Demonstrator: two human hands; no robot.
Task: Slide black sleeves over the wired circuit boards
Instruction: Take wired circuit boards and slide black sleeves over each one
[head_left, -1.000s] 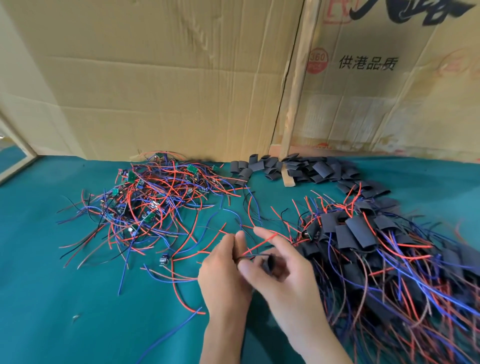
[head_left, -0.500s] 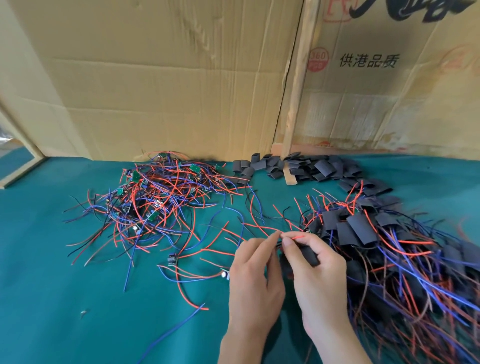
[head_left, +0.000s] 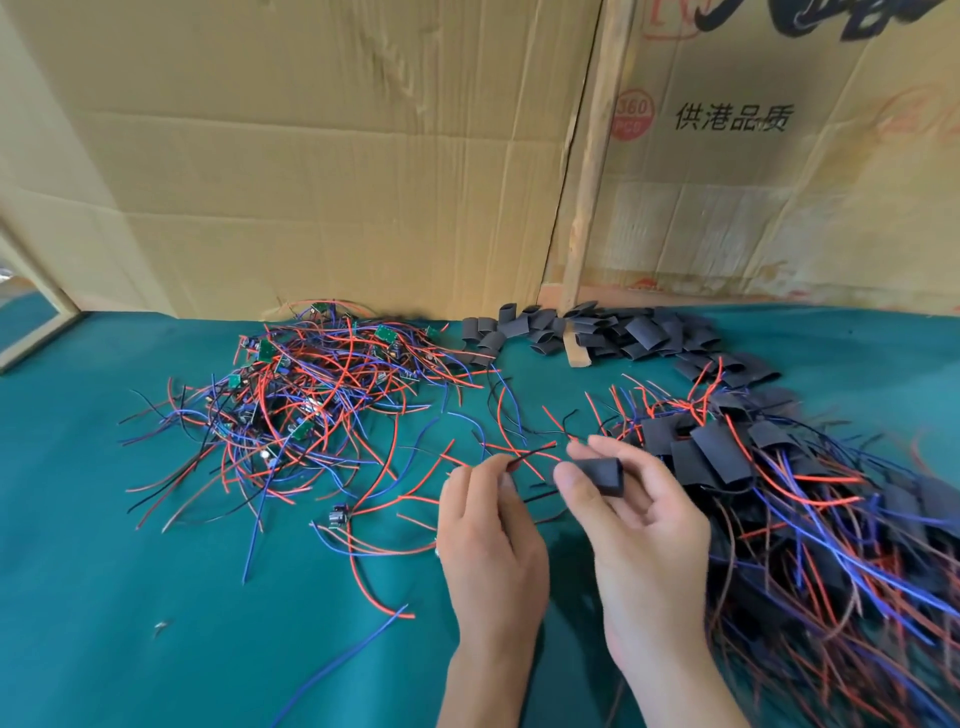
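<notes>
My right hand (head_left: 631, 525) pinches a black sleeve (head_left: 602, 474) between thumb and fingers just above the green table. My left hand (head_left: 488, 535) pinches the red and black wires (head_left: 535, 451) that stick out leftward from that sleeve. The board itself is hidden inside the sleeve. A tangled pile of bare green circuit boards with red, blue and black wires (head_left: 311, 395) lies to the left. Sleeved boards (head_left: 717, 457) are heaped to the right. Loose empty sleeves (head_left: 597, 332) lie along the back.
Cardboard sheets (head_left: 337, 156) wall off the back of the green table (head_left: 104, 597), with a wooden stick (head_left: 587, 208) leaning between them. One loose board with wires (head_left: 340, 517) lies left of my left hand. A wooden frame edge (head_left: 31, 332) sits far left.
My hands have drawn apart: the right hand now holds the sleeve out in plain view, and the left hand has pulled the wires out to the left of it.
</notes>
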